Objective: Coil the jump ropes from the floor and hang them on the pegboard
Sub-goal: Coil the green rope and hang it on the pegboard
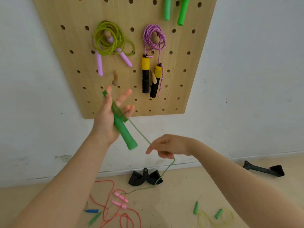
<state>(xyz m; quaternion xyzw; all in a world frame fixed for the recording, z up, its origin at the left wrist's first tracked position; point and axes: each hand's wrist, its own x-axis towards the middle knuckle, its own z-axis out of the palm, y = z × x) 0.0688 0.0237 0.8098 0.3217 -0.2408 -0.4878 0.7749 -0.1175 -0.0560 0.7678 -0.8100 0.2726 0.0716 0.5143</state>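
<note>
You had the two green handles lying together across your left hand, thumb pressing them into the palm while the other fingers stayed splayed and straight. Their long axis ran diagonally, from up beside your fingertips down past the heel of your palm. The thin green cord left the handles and slanted down to your right hand, just below and beside, where curled fingers pinched it; from there it dropped slack to the floor. Your right hand was the nearer one to the loose cord, so I'd judge it should feed each loop up to the left. The handles looked smooth, tapered plastic or foam; the cord thin and limp. A bare wooden peg stood just above your left fingertips on the pegboard.
</note>
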